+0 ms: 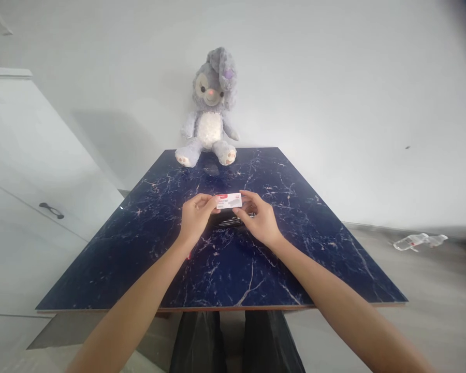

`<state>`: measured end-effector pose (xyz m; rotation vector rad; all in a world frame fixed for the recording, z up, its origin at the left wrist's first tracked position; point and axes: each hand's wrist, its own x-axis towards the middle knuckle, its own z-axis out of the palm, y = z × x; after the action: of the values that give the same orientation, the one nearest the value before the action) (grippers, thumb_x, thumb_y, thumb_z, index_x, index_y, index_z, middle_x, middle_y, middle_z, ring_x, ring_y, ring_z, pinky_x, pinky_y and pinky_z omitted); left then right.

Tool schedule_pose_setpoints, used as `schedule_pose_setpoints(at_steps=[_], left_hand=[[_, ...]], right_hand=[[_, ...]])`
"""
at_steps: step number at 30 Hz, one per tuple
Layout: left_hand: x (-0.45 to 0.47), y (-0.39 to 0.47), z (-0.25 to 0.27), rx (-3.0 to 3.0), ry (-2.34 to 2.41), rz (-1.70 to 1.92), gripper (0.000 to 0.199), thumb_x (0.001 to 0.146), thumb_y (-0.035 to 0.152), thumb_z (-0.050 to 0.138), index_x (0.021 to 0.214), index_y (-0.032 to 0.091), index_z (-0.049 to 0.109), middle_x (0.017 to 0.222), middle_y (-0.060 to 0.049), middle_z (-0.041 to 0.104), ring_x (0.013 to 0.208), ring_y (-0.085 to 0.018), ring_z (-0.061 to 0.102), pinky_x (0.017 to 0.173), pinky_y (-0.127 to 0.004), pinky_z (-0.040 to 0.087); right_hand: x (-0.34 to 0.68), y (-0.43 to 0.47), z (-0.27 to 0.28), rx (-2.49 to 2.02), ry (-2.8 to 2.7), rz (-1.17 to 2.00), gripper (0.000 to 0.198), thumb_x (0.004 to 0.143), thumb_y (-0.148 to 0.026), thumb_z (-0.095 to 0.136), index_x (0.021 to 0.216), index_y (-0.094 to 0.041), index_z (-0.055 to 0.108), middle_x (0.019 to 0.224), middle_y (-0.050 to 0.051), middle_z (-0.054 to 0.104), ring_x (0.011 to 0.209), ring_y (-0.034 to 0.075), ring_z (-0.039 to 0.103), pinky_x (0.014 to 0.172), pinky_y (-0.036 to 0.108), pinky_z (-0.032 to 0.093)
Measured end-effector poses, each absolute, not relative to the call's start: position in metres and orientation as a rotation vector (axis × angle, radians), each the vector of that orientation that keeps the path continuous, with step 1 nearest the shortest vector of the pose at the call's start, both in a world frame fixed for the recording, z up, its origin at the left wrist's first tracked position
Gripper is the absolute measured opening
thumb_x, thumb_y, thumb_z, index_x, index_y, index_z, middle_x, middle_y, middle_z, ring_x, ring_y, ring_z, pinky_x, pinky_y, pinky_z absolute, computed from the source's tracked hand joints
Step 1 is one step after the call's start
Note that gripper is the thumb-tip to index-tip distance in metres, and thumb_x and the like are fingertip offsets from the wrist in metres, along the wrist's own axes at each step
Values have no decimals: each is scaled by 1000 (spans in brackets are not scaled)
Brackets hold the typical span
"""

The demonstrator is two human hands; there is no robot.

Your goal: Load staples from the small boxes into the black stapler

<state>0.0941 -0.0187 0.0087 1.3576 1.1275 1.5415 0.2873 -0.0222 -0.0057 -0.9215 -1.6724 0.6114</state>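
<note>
Between my two hands is a small white box [229, 201] with red and dark print and a grey picture on its face. My left hand [198, 213] pinches its left end with thumb and fingers. At the right end, the thumb and fingertips of my right hand [261, 217] grip it the same way. Behind and below the box, a shiny black object [229, 221] lies on the table, partly covered by my hands. A bit of something pinkish red [190, 255] shows beside my left wrist, too small to name.
The dark blue marbled table [140, 259] reaches to the wall. A grey plush rabbit [209, 127] sits at its far edge. On the left stands a white cabinet [31, 155] with a dark handle. Clear plastic packaging [419, 241] lies on the floor at right.
</note>
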Motion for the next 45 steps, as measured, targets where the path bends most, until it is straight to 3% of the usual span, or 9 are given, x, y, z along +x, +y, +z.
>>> schedule_pose_setpoints(at_steps=[6,10,18,21,25,30,45], left_hand=[[94,-21,11,1464,1012,1395,32,74,37,81,94,17,66,99,-9,76,83,-22,74,78,-36,62],[91,-19,12,1444,1000,1383,31,76,37,79,94,16,66,93,-9,76,75,-20,73,73,-35,62],[90,-25,19,1574,1052,1381,33,80,44,74,97,16,67,91,-9,75,62,-16,70,57,-28,60],[91,-25,18,1554,1064,1435,34,82,46,72,99,17,65,94,-10,75,63,-16,71,59,-28,60],[85,-19,18,1559,1043,1346,33,84,48,69,96,17,64,84,-7,74,63,-18,72,61,-30,61],[79,-19,20,1637,1033,1259,31,85,47,69,92,17,68,81,-8,74,66,-19,72,64,-30,61],[78,-9,11,1408,1163,1585,24,84,43,68,84,19,69,79,-3,72,61,-16,67,61,-28,56]], right_hand=[[296,-19,-1,-966,-1675,554,43,81,-36,75,118,-24,54,92,3,71,72,17,66,67,33,57],[295,-21,0,-985,-1791,496,40,81,-32,75,114,-24,54,83,-1,68,64,15,63,65,30,54],[295,-20,-7,-1015,-1820,348,42,87,-40,69,124,-26,57,97,4,71,67,16,65,67,32,55],[292,-22,-8,-1006,-1801,324,43,87,-39,69,126,-25,58,97,4,71,66,16,64,68,32,55],[285,-26,-10,-998,-1786,365,43,87,-38,70,126,-24,58,95,4,71,67,15,63,69,30,55],[288,-26,-9,-945,-1862,397,42,89,-37,68,127,-26,59,112,6,70,67,13,62,70,30,56],[293,-22,-6,-1009,-1835,332,48,87,-44,70,131,-28,60,90,2,71,67,16,65,70,31,56]])
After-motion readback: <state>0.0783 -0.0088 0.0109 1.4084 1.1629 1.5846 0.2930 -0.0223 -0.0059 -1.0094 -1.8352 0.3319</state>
